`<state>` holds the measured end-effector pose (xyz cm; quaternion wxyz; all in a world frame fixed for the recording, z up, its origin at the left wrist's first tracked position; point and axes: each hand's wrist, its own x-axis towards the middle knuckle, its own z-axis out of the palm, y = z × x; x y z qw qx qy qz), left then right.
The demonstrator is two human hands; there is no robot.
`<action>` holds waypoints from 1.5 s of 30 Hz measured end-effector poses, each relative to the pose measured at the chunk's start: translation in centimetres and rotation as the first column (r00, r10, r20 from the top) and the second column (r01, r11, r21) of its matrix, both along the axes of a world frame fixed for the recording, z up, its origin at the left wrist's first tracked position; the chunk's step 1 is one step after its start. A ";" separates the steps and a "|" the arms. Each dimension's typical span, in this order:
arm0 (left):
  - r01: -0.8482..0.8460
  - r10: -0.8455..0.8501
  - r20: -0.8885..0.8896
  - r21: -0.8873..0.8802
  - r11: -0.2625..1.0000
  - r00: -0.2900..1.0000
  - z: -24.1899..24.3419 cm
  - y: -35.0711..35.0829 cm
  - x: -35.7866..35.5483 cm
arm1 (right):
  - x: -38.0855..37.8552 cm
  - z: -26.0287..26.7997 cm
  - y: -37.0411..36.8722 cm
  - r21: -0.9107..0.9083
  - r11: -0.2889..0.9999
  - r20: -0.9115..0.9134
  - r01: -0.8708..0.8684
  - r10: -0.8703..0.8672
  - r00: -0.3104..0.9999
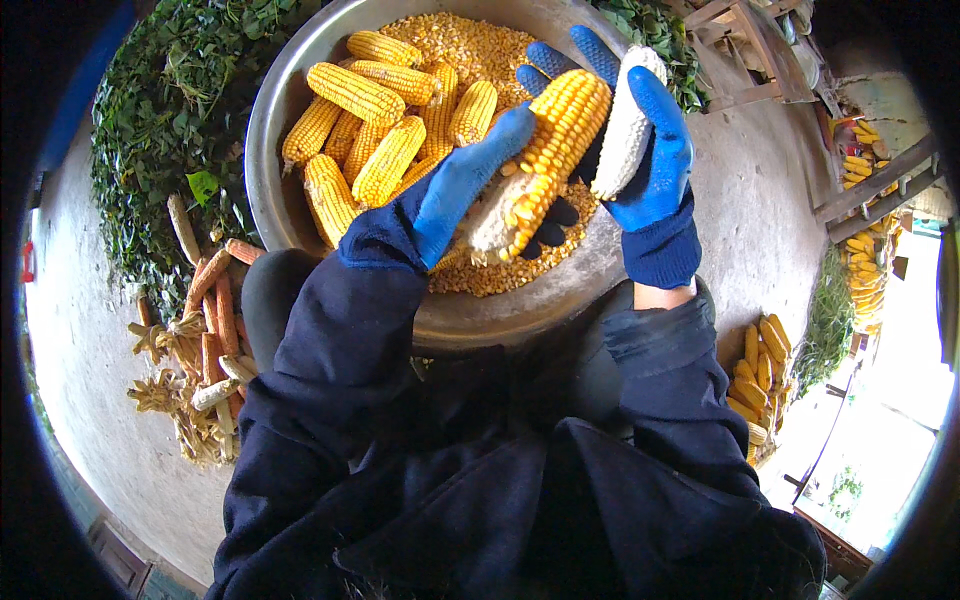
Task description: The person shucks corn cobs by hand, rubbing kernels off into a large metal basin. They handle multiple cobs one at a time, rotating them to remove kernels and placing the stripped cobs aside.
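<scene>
Over a wide metal basin [487, 330], my left hand [469, 180], in a blue coated glove, grips a large ear of yellow corn [566, 120]. Its lower end is partly stripped, baring pale cob, with some loosened kernels on it. Close to its right, my gloved right hand [656, 165] holds a bare white corncob [630, 124] between thumb and palm, fingers spread behind. Several whole yellow ears [356, 94] lie in the basin's left half, on and beside a layer of loose kernels [465, 45].
Green leafy stalks [172, 112] are heaped left of the basin. Below them lie bare reddish cobs [217, 307] and dry husks [176, 337]. More corn ears [761, 367] are piled on the floor at the right. Wooden frames [757, 45] stand at the upper right.
</scene>
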<state>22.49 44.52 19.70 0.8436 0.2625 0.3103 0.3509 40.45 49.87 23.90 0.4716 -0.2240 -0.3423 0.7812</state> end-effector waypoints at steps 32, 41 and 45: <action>0.048 -0.021 -0.127 0.209 0.977 0.992 1.8 -0.8 -0.1 | 0.4 -1.8 1.0 -0.087 0.995 -0.025 0.041 -0.043 0.999; 0.169 -0.023 -0.399 0.335 0.927 0.917 0.7 -0.7 0.8 | -0.1 -1.5 0.6 -0.028 1.000 0.107 -0.006 0.009 0.994; 0.163 -0.113 -0.227 0.214 0.963 0.967 1.9 -0.5 0.2 | 0.4 -1.5 0.8 -0.089 0.996 -0.098 -0.012 0.003 0.995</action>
